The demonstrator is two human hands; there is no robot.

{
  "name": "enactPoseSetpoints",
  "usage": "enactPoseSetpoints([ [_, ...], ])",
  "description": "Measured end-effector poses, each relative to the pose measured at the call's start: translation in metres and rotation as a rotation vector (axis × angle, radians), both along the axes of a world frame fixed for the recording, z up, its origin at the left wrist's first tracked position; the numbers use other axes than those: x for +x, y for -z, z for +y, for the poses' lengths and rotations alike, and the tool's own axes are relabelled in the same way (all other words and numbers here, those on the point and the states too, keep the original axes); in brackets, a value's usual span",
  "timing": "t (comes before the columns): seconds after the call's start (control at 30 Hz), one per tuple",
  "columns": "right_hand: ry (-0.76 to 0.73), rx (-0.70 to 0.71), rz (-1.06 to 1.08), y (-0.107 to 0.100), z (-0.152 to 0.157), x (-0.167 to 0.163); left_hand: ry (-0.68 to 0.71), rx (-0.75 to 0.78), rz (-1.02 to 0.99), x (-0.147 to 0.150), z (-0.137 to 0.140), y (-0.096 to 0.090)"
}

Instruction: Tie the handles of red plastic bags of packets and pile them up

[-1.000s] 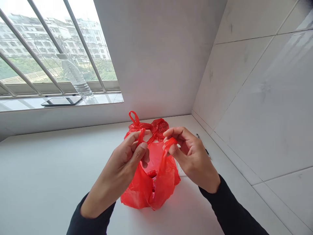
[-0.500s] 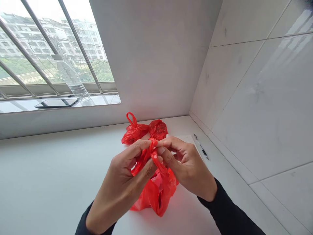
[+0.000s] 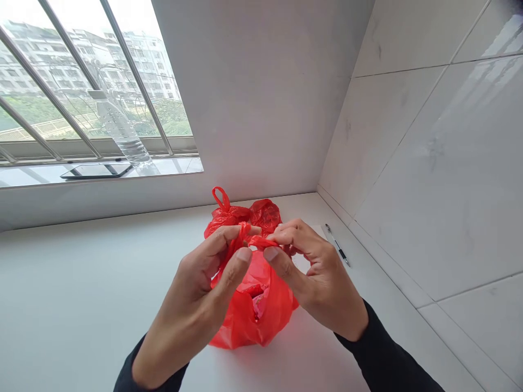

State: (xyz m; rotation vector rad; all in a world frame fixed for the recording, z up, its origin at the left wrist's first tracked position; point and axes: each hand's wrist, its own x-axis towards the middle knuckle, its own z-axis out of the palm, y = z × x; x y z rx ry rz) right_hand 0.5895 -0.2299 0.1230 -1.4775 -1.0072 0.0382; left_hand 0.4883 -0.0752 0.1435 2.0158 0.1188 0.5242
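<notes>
A thin red plastic bag (image 3: pixel 245 326) sits on the white table between my hands, and a pinkish thing (image 3: pixel 259 305) shows through its opening. One twisted handle of the bag loops over the fingers of my left hand (image 3: pixel 204 296). My right hand (image 3: pixel 314 277) pinches the other handle between thumb and forefinger. The fingertips of both hands are close together above the bag, and the handles cross there; I cannot make out whether they are knotted.
Two bundled red plastic bags (image 3: pixel 229 216) (image 3: pixel 265 214) stand at the back by the wall, one with an upright loop. A pen (image 3: pixel 337 245) lies at the right near a white sheet. On the windowsill are a water bottle (image 3: pixel 122 130) and a dark flat device (image 3: pixel 97 171).
My hands have drawn slightly apart, pulling the handle ends away from each other. The bag's opening has spread, and more of the pinkish thing inside shows.
</notes>
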Motion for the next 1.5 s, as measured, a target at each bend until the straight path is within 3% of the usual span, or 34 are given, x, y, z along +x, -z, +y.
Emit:
enactPoseSetpoints([
  [0.17,-0.014,0.057,0.11,-0.001,-0.002,0.002,0.114,0.037,0.069,-0.001,0.001,0.001],
  [0.3,-0.1,0.004,0.042,-0.002,-0.002,0.004,0.183,0.059,0.133,0.0,-0.002,0.0],
  [0.4,-0.082,-0.039,-0.005,-0.002,-0.003,0.006,0.2,0.057,0.169,-0.001,-0.003,-0.001],
  [0.6,0.019,-0.022,0.035,-0.002,-0.003,0.011,0.123,-0.233,0.207,0.002,-0.005,0.002],
  [0.7,0.064,0.015,0.054,-0.002,-0.004,0.01,0.156,-0.174,0.26,0.009,-0.001,0.007],
  [0.87,0.073,0.061,-0.087,-0.005,-0.008,0.003,0.067,-0.133,0.168,0.014,-0.003,0.006],
  [1.03,0.089,0.004,-0.136,-0.004,-0.008,0.0,0.331,-0.054,0.286,0.004,-0.017,-0.003],
  [1.1,0.054,-0.034,-0.098,-0.003,-0.007,0.002,0.359,-0.099,0.319,0.003,-0.019,-0.004],
  [1.23,-0.058,-0.086,0.01,-0.003,-0.005,0.007,0.25,-0.253,0.274,0.007,-0.015,-0.001],
  [1.5,0.028,-0.033,0.094,0.001,-0.001,0.009,0.184,-0.446,0.211,0.014,-0.006,0.008],
])
